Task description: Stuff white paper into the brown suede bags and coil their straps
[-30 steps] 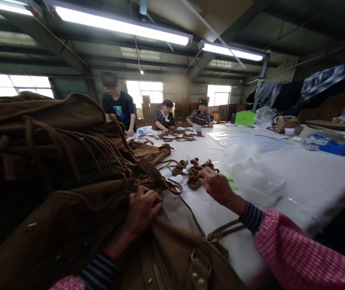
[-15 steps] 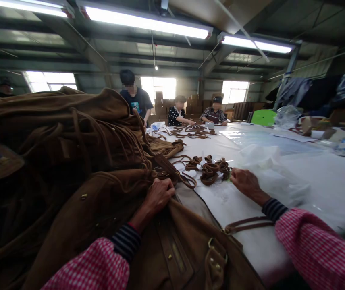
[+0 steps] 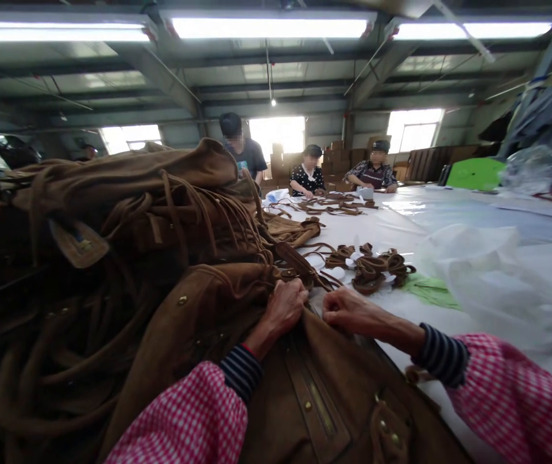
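A brown suede bag (image 3: pixel 198 322) with brass studs lies in front of me on the white table (image 3: pixel 522 264). My left hand (image 3: pixel 283 306) is closed on the bag's upper edge. My right hand (image 3: pixel 348 310) sits right beside it, fingers pinched at the same edge, touching the bag. A heap of more brown suede bags (image 3: pixel 111 212) with fringes and straps rises on my left. Just beyond my hands lies a bundle of coiled brown straps (image 3: pixel 370 264) with small white tags.
A crumpled clear plastic bag (image 3: pixel 489 277) and a green sheet (image 3: pixel 428 290) lie at my right. Three people (image 3: pixel 312 171) work at the table's far end, with more straps (image 3: pixel 329 205) before them. A green object (image 3: pixel 474 174) and cardboard boxes stand further back.
My right hand has come back from the strap bundle to the bag's edge, beside my left hand. My view has swung to the left.
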{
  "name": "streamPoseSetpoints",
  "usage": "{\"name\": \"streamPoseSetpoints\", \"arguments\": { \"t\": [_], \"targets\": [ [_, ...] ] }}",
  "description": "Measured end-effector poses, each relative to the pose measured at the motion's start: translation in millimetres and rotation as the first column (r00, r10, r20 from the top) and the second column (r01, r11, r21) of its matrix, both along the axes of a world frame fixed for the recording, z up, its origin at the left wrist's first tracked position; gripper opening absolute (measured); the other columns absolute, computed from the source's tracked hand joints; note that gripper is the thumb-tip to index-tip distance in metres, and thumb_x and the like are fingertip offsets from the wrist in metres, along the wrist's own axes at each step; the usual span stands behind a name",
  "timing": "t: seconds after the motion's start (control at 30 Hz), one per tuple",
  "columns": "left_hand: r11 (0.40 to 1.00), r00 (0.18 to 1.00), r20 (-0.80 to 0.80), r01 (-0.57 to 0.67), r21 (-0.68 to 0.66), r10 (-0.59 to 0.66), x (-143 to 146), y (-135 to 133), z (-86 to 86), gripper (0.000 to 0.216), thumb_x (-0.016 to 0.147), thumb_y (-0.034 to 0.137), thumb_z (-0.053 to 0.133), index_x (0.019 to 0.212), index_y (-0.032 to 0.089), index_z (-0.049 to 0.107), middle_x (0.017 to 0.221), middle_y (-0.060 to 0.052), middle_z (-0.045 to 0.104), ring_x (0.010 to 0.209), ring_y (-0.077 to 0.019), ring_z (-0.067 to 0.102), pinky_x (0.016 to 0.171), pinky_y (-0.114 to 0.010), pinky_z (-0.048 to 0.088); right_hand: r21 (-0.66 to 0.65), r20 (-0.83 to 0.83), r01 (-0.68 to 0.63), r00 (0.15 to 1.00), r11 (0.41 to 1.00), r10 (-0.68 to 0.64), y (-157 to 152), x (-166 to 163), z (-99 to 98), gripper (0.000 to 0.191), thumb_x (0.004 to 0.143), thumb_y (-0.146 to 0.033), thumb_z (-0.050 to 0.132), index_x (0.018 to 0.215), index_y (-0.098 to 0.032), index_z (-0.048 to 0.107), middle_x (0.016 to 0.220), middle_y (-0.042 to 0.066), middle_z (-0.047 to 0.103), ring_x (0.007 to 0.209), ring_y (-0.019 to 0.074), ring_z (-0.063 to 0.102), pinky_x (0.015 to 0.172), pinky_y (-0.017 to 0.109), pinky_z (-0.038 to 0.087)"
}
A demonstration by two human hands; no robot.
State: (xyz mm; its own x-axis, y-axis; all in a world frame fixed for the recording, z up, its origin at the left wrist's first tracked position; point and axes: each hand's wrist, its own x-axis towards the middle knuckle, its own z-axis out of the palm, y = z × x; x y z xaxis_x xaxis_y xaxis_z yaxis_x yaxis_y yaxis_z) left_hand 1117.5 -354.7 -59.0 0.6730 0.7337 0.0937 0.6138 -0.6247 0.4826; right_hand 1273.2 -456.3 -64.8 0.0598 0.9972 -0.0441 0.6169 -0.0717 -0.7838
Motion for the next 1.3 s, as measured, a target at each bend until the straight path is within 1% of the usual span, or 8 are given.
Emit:
{"name": "streamPoseSetpoints", "arguments": {
  "t": [0.13,0.23,0.53,0.67,0.9,1.1,1.2,1.3],
  "targets": [
    [1.000,1.000,0.021,-0.002,-0.012,0.002,0,3,-2.9,0.017,0.095,0.027,0.050,0.083,0.020,0.061,0.091,-0.005,0.067,0.099,-0.0241,0.057,0.078,-0.031,0.038,-0.023,-0.144,-0.025,0.989,0.999,0.022,1,1,-7.1,0.008,0.069,-0.023,0.054,0.065,-0.017,0.057,0.055,-0.005,0.049,0.047,0.0080,0.045,0.043,0.020,0.031],
    [1.000,0.999,0.035,0.002,-0.024,-0.001,0,5,-4.8,0.018,0.095,0.028,0.051,0.083,0.020,0.062,0.092,-0.004,0.067,0.101,-0.0234,0.057,0.081,-0.031,0.040,-0.031,-0.202,-0.046,0.979,0.998,0.039,1,2,-11.4,0.008,0.069,-0.023,0.054,0.064,-0.017,0.055,0.054,-0.006,0.047,0.046,0.0070,0.042,0.042,0.019,0.030],
    [1.000,0.999,0.049,0.011,-0.025,-0.009,-2,7,-9.0,0.021,0.095,0.034,0.051,0.088,0.020,0.066,0.092,-0.004,0.066,0.102,-0.0237,0.057,0.084,-0.032,0.042,-0.028,-0.268,-0.082,0.961,0.996,0.071,7,6,-16.3,0.016,0.071,-0.025,0.055,0.057,-0.018,0.052,0.046,-0.006,0.044,0.040,0.0061,0.038,0.038,0.018,0.024],
    [0.999,0.998,0.050,0.028,-0.022,-0.027,-3,8,-10.5,0.022,0.096,0.035,0.051,0.088,0.021,0.066,0.092,-0.004,0.066,0.102,-0.0238,0.056,0.084,-0.032,0.041,-0.059,-0.292,-0.080,0.954,0.995,0.060,9,5,-17.7,0.014,0.070,-0.024,0.054,0.058,-0.018,0.053,0.046,-0.006,0.044,0.038,0.0058,0.037,0.038,0.018,0.023],
    [0.997,0.996,0.077,0.052,-0.055,-0.048,-3,8,-9.0,0.022,0.093,0.036,0.054,0.086,0.021,0.068,0.091,-0.004,0.067,0.102,-0.0242,0.056,0.085,-0.032,0.041,-0.035,-0.323,-0.006,0.946,0.999,-0.006,17,5,-28.6,0.009,0.067,-0.022,0.053,0.060,-0.018,0.053,0.051,-0.005,0.049,0.040,0.0063,0.039,0.039,0.019,0.025],
    [0.990,0.980,0.185,0.095,-0.104,-0.074,-4,9,-7.9,0.012,0.080,0.026,0.065,0.082,0.021,0.075,0.091,-0.003,0.072,0.102,-0.0247,0.060,0.091,-0.035,0.043,0.074,-0.241,0.040,0.970,0.996,-0.021,22,2,-37.4,0.007,0.066,-0.016,0.055,0.059,-0.016,0.056,0.053,-0.005,0.048,0.048,0.0072,0.039,0.044,0.019,0.026],
    [0.981,0.958,0.276,0.124,-0.153,-0.078,-1,12,-12.8,0.015,0.074,0.017,0.066,0.084,0.019,0.076,0.085,-0.002,0.073,0.089,-0.0216,0.064,0.085,-0.033,0.046,0.089,-0.219,0.081,0.974,0.993,-0.060,25,0,-39.5,0.009,0.064,-0.012,0.057,0.056,-0.016,0.054,0.053,-0.005,0.047,0.050,0.0074,0.039,0.047,0.020,0.027],
    [0.974,0.941,0.333,0.120,-0.193,-0.050,1,12,-17.0,0.019,0.073,0.013,0.065,0.088,0.018,0.075,0.076,0.000,0.072,0.078,-0.0192,0.065,0.078,-0.031,0.048,0.083,-0.219,0.108,0.972,0.991,-0.087,25,0,-37.6,0.006,0.063,-0.010,0.059,0.064,-0.016,0.058,0.057,-0.005,0.052,0.050,0.0083,0.043,0.046,0.020,0.029]
  ]
}}
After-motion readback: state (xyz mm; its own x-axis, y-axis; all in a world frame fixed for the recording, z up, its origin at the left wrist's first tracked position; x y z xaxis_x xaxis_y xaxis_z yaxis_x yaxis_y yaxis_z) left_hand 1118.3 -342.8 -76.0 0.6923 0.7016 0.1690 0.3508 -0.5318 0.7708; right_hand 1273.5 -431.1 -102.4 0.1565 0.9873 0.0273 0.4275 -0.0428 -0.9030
